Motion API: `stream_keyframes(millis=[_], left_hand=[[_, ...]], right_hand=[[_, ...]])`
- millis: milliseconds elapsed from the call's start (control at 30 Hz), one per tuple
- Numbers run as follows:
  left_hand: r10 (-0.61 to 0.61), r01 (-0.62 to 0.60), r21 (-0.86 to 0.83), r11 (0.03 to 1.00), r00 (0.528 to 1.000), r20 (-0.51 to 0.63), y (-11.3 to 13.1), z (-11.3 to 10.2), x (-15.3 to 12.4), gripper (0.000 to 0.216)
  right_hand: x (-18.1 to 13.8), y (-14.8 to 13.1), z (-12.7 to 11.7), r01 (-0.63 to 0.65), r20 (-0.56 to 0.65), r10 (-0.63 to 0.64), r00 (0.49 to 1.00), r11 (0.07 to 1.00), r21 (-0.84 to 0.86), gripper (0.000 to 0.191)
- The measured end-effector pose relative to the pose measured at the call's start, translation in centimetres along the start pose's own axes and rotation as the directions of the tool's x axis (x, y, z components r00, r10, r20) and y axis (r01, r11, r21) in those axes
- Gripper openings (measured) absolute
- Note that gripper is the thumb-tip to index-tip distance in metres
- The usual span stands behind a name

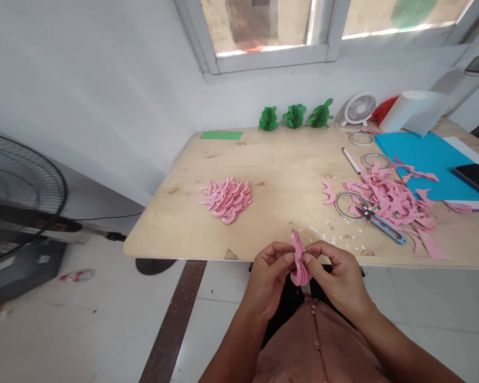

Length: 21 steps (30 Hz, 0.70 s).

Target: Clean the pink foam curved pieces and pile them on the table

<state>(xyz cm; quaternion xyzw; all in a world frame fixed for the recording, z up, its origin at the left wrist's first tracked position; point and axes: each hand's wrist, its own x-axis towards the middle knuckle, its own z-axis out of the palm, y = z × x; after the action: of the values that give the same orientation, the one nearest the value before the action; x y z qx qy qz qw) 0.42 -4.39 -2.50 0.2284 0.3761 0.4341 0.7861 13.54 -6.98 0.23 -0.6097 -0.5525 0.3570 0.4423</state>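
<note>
Between my two hands, just over the table's front edge, is a pink paper cutout (298,266) with curved, layered edges. My left hand (272,268) pinches it from the left with thumb and fingers. From the other side, my right hand (337,271) pinches it near its middle. A pile of similar curved pink cutouts (228,199) lies on the table to the left. One more wavy pink piece (328,192) rests beyond my right hand. Thread snips (383,223) with a blue handle lie to the right, beside pink paper scraps (399,197).
Rolls of tape (376,160), a marker (351,160), blue paper (419,154) and a phone (475,178) occupy the table's right side. Green paper figures (294,116) and a small white fan (359,109) stand along the wall. A floor fan (19,197) is at left.
</note>
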Motion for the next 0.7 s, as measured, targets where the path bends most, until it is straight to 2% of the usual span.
stream_keyframes(millis=[67, 133, 200, 267, 433, 700], left_hand=[[0.142, -0.134, 0.13, 0.982, 0.989, -0.051, 0.1, 0.3, -0.3, 0.022], [0.272, -0.244, 0.257, 0.935, 0.959, -0.078, 0.2, 0.5, -0.6, 0.027], [0.35, -0.303, 0.346, 0.888, 0.933, -0.08, 0.3, 0.6, -0.8, 0.033], [0.38, -0.321, 0.402, 0.858, 0.922, -0.075, 0.3, 0.7, -0.8, 0.036], [0.376, -0.318, 0.409, 0.855, 0.924, -0.068, 0.3, 1.1, -0.7, 0.034], [0.333, -0.306, 0.291, 0.906, 0.942, -0.048, 0.8, 1.3, -1.0, 0.021]], right_hand=[[0.0, -0.1, 0.0, 0.136, -0.06, -0.147, 0.987, 0.978, -0.157, 0.017], [0.0, -0.1, 0.0, 0.262, -0.069, -0.293, 0.954, 0.922, -0.284, 0.016], [0.0, 0.0, 0.1, 0.352, -0.039, -0.396, 0.918, 0.854, -0.384, 0.014], [-0.1, 0.2, 0.2, 0.395, -0.008, -0.446, 0.895, 0.801, -0.451, 0.013], [-0.1, 0.2, 0.1, 0.411, 0.007, -0.466, 0.885, 0.772, -0.485, 0.013], [0.1, 0.3, -0.1, 0.306, -0.042, -0.338, 0.94, 0.891, -0.334, 0.016]])
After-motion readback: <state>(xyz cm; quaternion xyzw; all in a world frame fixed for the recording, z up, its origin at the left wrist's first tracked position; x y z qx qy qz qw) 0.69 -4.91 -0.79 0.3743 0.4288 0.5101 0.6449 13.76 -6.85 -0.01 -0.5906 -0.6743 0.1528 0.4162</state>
